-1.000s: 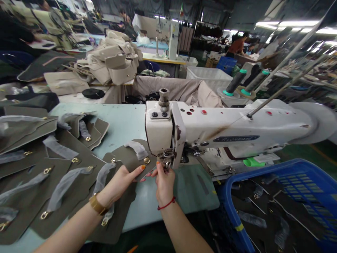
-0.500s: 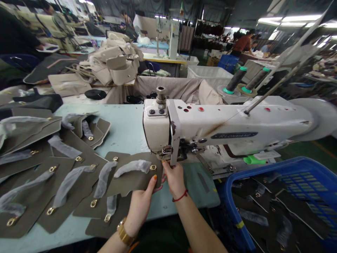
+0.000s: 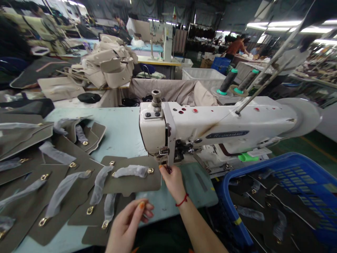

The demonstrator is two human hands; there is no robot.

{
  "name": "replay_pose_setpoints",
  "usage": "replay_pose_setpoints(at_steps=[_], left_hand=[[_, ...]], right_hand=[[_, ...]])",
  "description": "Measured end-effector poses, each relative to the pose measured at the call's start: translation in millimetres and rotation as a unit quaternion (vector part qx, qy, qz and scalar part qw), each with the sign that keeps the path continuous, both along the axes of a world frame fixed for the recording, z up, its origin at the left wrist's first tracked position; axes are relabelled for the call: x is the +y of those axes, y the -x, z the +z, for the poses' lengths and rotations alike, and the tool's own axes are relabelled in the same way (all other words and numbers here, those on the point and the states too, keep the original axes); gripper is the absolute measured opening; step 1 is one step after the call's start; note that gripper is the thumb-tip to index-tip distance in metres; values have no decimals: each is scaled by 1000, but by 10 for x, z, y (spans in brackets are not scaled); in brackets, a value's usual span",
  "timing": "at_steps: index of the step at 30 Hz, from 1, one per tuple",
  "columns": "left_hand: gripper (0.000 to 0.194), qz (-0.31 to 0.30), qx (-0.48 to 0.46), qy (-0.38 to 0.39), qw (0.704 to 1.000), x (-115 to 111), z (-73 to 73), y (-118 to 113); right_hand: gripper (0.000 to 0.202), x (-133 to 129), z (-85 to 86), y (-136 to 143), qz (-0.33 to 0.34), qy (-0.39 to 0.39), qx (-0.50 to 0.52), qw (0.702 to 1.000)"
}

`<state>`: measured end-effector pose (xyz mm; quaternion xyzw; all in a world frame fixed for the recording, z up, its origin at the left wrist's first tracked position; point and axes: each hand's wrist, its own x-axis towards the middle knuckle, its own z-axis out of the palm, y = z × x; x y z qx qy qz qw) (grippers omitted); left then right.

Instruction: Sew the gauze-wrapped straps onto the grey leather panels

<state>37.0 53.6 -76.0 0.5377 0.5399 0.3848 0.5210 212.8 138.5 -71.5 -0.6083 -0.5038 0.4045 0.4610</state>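
Note:
A grey-brown flat panel [image 3: 137, 184] with a plastic-wrapped strap [image 3: 131, 171] and gold-coloured metal loops lies beside the needle area of a white sewing machine [image 3: 154, 131]. Just in front of the presser foot, my right hand [image 3: 172, 182] is closed, thumb and fingers pinched by the panel's right edge. Something small and dark shows between those fingers, too hidden to name. Apart from the panel, nearer my body, my left hand [image 3: 129, 223] hovers with loosely curled fingers and nothing visible in it.
Several similar panels [image 3: 56, 179] overlap on the left of the pale blue tabletop [image 3: 118, 123]. A blue plastic basket [image 3: 229, 196] with more panels stands at the right. Thread cones [image 3: 228, 82] rise behind the machine. Beige bags [image 3: 113, 66] are piled beyond, and other people work farther back.
My left hand has let go of the panel and drawn back toward me. The panel now lies flatter and squarer to the machine. My right hand stays near the presser foot.

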Motion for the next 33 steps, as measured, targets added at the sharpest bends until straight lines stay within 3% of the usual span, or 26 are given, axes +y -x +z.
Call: replay_pose_setpoints(at_steps=[2,5,8,11,13,15,19,25,33], left_hand=[[30,13,152,-156,976,54,-17,252],[50,-59,323,-282,901,397,-71,406],[66,-125,405,-327,845,869,-82,312],[65,-175,422,-358,814,1222,23,182],[59,-225,412,-364,805,1333,129,144],[54,-249,406,-362,801,1358,224,137],[52,-217,440,-370,789,1289,320,118],[52,-212,496,-364,759,1193,400,22],[51,-190,508,-370,754,1154,399,-25]], right_hand=[[38,-43,8,18,3,-11,-11,1000],[38,-97,23,67,-1,-31,-41,999],[35,-110,12,121,-8,-45,-38,998],[33,-79,-48,165,-21,-34,22,999],[33,-53,-100,181,-31,-26,41,998],[34,-36,-140,182,-36,-19,50,998],[36,-21,-158,144,-34,4,80,996],[40,-12,-151,95,-23,37,93,995],[37,9,-201,79,-28,32,143,989]])
